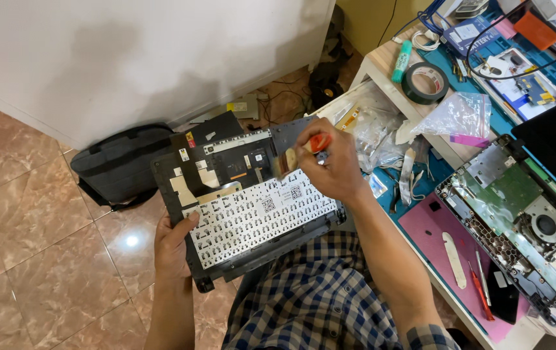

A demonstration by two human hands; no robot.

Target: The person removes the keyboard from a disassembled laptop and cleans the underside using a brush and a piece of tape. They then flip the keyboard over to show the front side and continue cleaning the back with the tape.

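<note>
Left hand [173, 245]: closed on the lower-left edge, propping up the laptop keyboard panel [252, 207] over the lap.
Right hand [331, 162]: closed around a red-handled brush [300, 152], bristles touching the panel's upper part.

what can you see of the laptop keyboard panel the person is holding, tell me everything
The keyboard panel is a dark plastic laptop top cover seen from its underside, where a white perforated backplate carries small square code stickers. Above that plate sit dark film, tan tape patches and a pale strip. It is held tilted over the person's lap, off the table. The left hand grips its lower left edge, thumb on the white plate. The right hand holds a small brush with an orange handle, bristles against the panel's upper middle.
</note>
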